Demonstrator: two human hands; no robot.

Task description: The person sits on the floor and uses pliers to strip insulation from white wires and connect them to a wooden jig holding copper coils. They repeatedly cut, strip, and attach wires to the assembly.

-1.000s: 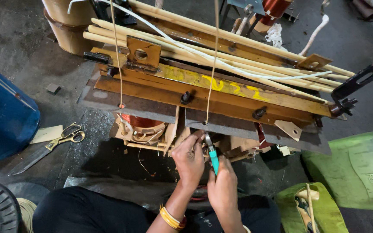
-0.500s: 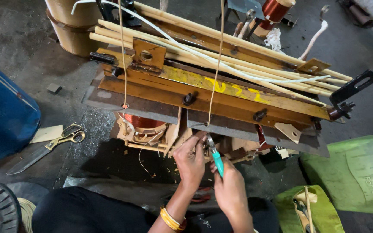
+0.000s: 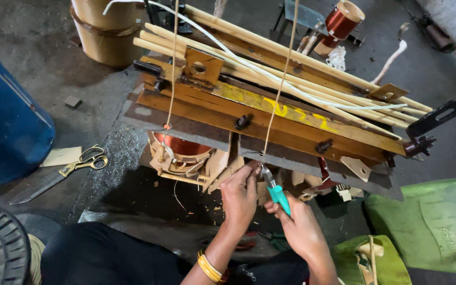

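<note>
Down at the front edge of the transformer core assembly (image 3: pixel 270 113), both hands work close together. Right hand (image 3: pixel 302 229) grips teal-handled pliers (image 3: pixel 276 191), fingers curled shut round the handles, nose pointing up toward the lower end of a thin tan cord (image 3: pixel 275 100); whether the pliers' tip is actually biting the cord I cannot tell. Left hand (image 3: pixel 240 196) sits just left of the pliers, fingertips (image 3: pixel 253 170) pinched together at the same spot under the dark lower plate (image 3: pixel 196 129), seemingly on the cord end or a small wire there, too small to tell which. Step in hand looks like gripping or pulling that cord end with the pliers while the other fingers steady it; next move likely calls for a firm bite and a controlled pull or twist, no slipping. Copper coil (image 3: pixel 180 146) lies left of the left fingers, near but apart. A second cord (image 3: pixel 172 63) hangs further left. Gold bangle on the left wrist. Scissors (image 3: pixel 83 162) lie well left on the floor, beside a blue drum (image 3: pixel 6 121). Green plastic container (image 3: pixel 428 221) sits right of the right hand.
</note>
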